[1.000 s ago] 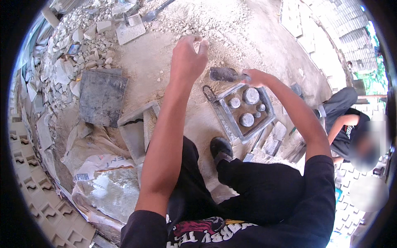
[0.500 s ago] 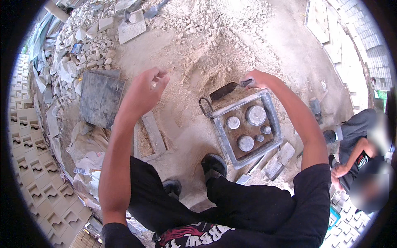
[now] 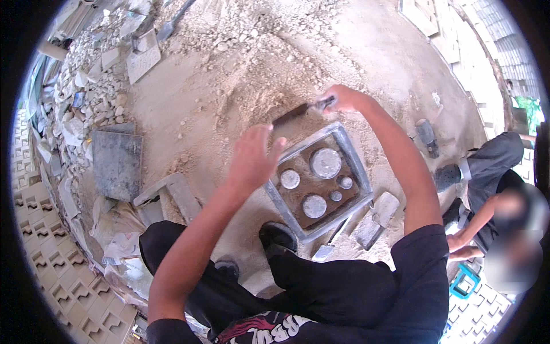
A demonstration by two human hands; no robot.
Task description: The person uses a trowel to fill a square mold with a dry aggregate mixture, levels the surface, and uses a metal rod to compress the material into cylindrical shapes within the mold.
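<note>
gripping a flat trowel (image 3: pixel 295 113) just beyond a square metal mould (image 3: pixel 318 181), the right hand (image 3: pixel 344 97) is closed; left hand (image 3: pixel 252 157) hovers open beside it.

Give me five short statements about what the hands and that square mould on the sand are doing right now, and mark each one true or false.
1. The right hand grips a flat-bladed tool by its handle. True.
2. The left hand also holds a tool. False: it is open with nothing in it, hovering by the mould's left side.
3. The square metal mould holds round grey discs of different sizes. True.
4. The mould sits on a wooden table. False: it rests on the sandy ground.
5. The tool's blade lies over the mould's near edge by the shoe. False: it is at the far corner, away from the black shoe.
</note>
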